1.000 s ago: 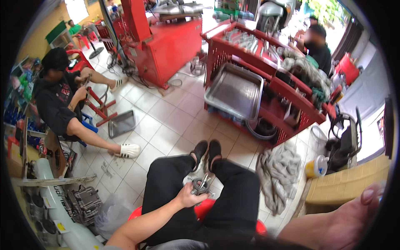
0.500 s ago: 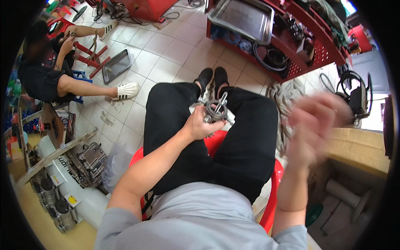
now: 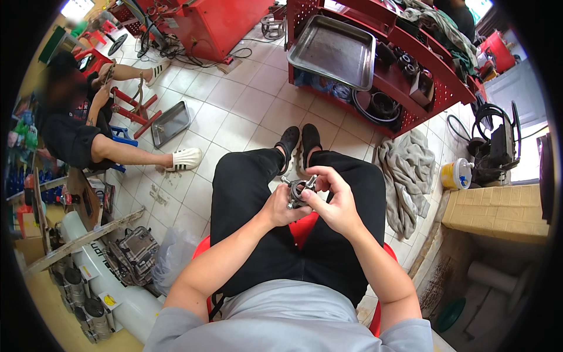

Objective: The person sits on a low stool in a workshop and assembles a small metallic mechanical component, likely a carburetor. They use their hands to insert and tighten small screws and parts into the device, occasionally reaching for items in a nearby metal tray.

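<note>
Between my thighs I hold a dark ring-shaped metal part (image 3: 298, 190) with shiny bolts sticking out of its rim. My left hand (image 3: 282, 206) is closed round its left and lower side. On the other side, my right hand (image 3: 334, 202) has its thumb against the ring and its forefinger curled by the upper bolt (image 3: 309, 181). The fingers partly cover the ring, and its underside is hidden.
A red tool cart (image 3: 410, 100) with a metal tray (image 3: 334, 50) stands ahead. Grey cloth (image 3: 404, 179) lies on the floor at right, near a yellow-and-white bucket (image 3: 455, 175). A seated person (image 3: 76, 123) is at far left, beside another tray (image 3: 170, 124).
My right hand has come in from the far right, where it was raised and blurred, to the metal part. The left hand keeps its hold, and the view has shifted slightly.
</note>
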Motion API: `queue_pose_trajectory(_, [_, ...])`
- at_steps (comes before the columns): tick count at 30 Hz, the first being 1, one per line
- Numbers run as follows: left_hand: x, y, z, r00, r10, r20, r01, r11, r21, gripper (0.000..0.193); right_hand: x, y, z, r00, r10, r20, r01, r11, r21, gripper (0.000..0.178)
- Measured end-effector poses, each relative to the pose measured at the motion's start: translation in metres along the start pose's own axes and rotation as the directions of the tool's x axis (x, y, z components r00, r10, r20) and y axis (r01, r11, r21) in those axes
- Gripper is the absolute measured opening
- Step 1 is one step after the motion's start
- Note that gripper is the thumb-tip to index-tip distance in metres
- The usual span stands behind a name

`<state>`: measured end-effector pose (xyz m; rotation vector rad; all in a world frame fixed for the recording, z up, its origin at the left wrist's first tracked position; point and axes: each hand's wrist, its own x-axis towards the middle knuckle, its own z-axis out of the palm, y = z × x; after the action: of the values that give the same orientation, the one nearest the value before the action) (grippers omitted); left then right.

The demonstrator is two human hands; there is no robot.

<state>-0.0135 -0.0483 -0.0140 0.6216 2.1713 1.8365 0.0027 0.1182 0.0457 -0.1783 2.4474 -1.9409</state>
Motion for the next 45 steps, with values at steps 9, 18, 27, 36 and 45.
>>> queue_pose_trajectory(9, [0.0, -0.008, -0.006, 0.991, -0.132, 0.033, 0.134, 0.987, -0.09, 0.019, -0.009, 0.007, -0.005, 1.0, -0.014, 0.001, 0.014, 0.994, 0.107, 0.038])
queue_pose_trajectory(18, [0.001, -0.011, -0.004, 0.994, -0.104, 0.017, 0.105, 0.991, -0.077, 0.018, -0.01, 0.012, -0.004, 0.987, 0.156, 0.039, -0.16, 0.924, 0.347, 0.027])
queue_pose_trajectory(27, [0.003, -0.009, -0.004, 0.99, -0.142, -0.022, 0.139, 0.985, -0.1, 0.016, -0.008, 0.017, 0.004, 0.991, 0.128, 0.038, -0.131, 0.879, 0.459, 0.022])
queue_pose_trajectory(36, [0.006, -0.004, -0.004, 0.995, -0.097, -0.026, 0.096, 0.994, -0.042, 0.016, -0.004, 0.015, 0.007, 0.983, 0.182, -0.023, -0.147, 0.858, 0.492, 0.015])
queue_pose_trajectory(45, [0.001, -0.02, -0.001, 0.989, -0.137, -0.055, 0.126, 0.978, -0.166, 0.02, -0.006, 0.006, 0.008, 0.998, -0.06, -0.034, 0.057, 0.995, -0.08, 0.052])
